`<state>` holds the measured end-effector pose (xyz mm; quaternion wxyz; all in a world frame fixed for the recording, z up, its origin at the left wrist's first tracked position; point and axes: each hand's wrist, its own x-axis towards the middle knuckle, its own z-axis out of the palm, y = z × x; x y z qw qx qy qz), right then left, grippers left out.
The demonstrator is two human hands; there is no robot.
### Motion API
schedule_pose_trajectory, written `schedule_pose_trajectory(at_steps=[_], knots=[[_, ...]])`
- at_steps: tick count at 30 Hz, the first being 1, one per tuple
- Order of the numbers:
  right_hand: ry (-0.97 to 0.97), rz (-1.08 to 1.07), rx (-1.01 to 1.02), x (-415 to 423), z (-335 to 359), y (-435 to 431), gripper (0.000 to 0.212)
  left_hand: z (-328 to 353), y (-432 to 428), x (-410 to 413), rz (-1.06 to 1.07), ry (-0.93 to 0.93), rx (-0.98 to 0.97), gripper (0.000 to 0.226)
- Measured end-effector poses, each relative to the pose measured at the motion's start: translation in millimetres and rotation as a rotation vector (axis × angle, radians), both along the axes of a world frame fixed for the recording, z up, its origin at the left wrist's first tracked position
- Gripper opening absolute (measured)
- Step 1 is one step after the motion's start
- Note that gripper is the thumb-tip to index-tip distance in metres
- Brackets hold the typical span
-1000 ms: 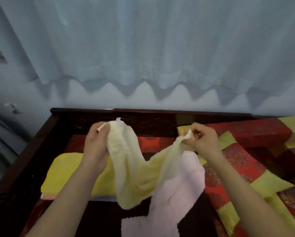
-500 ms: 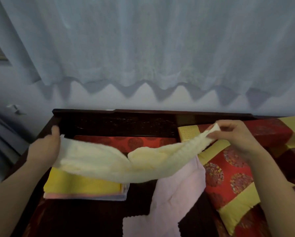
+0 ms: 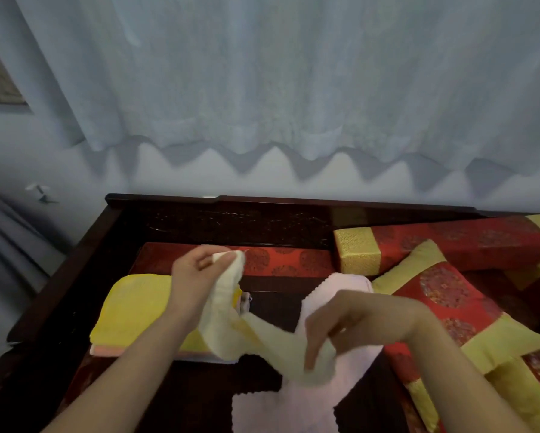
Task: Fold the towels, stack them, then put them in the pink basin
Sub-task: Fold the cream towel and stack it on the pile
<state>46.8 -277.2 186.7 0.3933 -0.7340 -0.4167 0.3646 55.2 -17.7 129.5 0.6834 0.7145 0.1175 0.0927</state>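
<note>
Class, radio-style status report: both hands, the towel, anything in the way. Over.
Left hand pinches cream towel corner. Right hand grips other end. Pink towel lies unfolded underneath. Basin not in view.

A dark wooden bench [image 3: 74, 270] with a carved back carries a red seat pad [image 3: 287, 260] along its rear. A stack of folded towels [image 3: 137, 307], yellow on top, lies at the left. A pink towel [image 3: 278, 410] lies unfolded in the middle, and red-and-yellow cushions [image 3: 443, 295] fill the right.
</note>
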Motion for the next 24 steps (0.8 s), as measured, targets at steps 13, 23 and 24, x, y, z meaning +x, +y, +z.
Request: schedule_pose_trajectory(at_steps=[13,23,24], knots=[[-0.193,-0.859,0.401,-3,-33,55,0.012,22,-37,-29,-0.213,0.117,-0.295,0.021],[-0.054,-0.931,0.499,-8,-49,60,0.013,23,-29,-41,-0.352,0.056,-0.124,0.028],[-0.05,-0.936,0.502,-9,-52,61,0.014,22,-29,-41,-0.355,0.042,-0.074,0.026]])
